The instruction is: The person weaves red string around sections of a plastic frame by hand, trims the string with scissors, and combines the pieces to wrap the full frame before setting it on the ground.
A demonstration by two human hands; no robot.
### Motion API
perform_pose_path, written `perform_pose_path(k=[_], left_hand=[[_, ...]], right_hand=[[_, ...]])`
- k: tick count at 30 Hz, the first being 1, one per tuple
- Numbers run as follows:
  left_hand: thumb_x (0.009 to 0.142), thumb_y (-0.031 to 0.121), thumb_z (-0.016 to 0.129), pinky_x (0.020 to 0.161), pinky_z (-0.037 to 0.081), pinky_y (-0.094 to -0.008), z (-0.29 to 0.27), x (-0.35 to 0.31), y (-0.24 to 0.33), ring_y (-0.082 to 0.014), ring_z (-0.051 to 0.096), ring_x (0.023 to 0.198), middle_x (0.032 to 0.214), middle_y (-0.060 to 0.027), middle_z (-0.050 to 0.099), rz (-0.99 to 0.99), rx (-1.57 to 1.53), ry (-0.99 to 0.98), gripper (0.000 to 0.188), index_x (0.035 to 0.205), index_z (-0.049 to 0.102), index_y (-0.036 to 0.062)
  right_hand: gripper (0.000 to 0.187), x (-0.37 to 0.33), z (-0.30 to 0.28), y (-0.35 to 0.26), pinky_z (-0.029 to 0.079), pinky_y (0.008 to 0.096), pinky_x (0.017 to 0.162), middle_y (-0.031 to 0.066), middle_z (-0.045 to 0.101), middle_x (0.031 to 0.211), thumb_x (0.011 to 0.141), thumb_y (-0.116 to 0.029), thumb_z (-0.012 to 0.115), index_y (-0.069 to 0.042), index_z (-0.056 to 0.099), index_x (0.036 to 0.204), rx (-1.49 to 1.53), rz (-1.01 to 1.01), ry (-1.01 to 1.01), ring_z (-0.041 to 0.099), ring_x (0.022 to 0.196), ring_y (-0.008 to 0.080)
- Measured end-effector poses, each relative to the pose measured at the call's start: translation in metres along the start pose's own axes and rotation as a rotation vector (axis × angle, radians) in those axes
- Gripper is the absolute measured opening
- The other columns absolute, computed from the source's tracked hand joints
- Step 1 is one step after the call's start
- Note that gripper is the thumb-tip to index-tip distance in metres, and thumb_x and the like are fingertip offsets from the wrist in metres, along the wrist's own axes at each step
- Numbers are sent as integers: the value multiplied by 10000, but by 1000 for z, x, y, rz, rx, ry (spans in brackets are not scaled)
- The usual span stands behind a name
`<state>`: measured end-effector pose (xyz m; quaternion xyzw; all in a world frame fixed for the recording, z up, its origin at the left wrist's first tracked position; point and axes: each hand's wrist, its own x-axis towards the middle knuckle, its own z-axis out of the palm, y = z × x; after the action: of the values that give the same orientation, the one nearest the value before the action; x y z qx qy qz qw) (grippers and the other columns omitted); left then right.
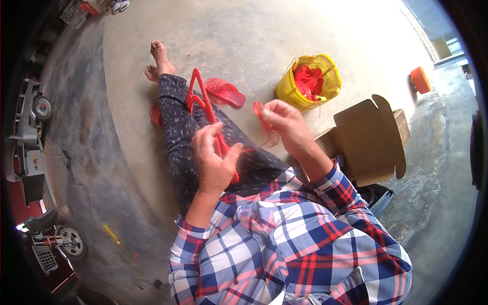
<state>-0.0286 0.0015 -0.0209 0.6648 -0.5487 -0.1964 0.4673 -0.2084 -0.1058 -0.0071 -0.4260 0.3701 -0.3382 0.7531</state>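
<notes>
While right hand (286, 126) pinches strip (258, 109), left hand's (212, 161) grip unclear, bucket (287, 89) holds red material (308, 80).

Identify by solid red: the triangular frame (209, 111) and the strand (257, 109) to its right. Note bright yellow on the bucket (289, 91), far right, with red on the filling (308, 83) inside. Note white, navy and red plaid on the shirt (310, 239), near; dark ground with small pale motifs on the trousers (178, 109); pinkish red on the slipper (226, 92), far; plain brown on the cardboard box (368, 137), right.
</notes>
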Motion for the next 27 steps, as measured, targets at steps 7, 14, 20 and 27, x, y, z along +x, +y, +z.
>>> perform_pose_path(k=[7, 14, 20, 27], left_hand=[[813, 78, 685, 770, 474, -278, -1, 3, 33, -152, 572, 838, 983, -84, 593, 54, -139, -152, 364, 1137, 544, -9], [902, -5, 553, 730, 467, -216, -32, -9, 16, -72, 555, 785, 886, -13, 588, -453, -571, -61, 114, 1009, 594, -3], [903, 31, 565, 625, 390, -170, -54, -19, -1, -42, 481, 691, 813, 6, 557, -566, -645, 13, 108, 1003, 595, 4], [910, 41, 541, 616, 374, -175, -56, -26, -1, -44, 452, 674, 770, 17, 522, -626, -670, 19, 195, 1082, 595, -33]], right_hand=[[102, -13, 30, 12, 459, 225, 722, 3, 635, 860, 891, -121, 627, -29, 628, 934, -85, 24, -200, 562, 782, 72], [166, 33, -58, 45, 421, 216, 581, 0, 629, 788, 908, -190, 590, -56, 635, 994, -93, 112, 56, 523, 654, 54], [233, 59, -180, 162, 410, 258, 524, 27, 581, 675, 822, -266, 624, -36, 629, 863, -458, 448, 244, 531, 622, 102], [390, 52, -178, 233, 488, 349, 777, 152, 666, 899, 760, -350, 648, -41, 653, 997, -822, 463, 324, 631, 855, 273]])
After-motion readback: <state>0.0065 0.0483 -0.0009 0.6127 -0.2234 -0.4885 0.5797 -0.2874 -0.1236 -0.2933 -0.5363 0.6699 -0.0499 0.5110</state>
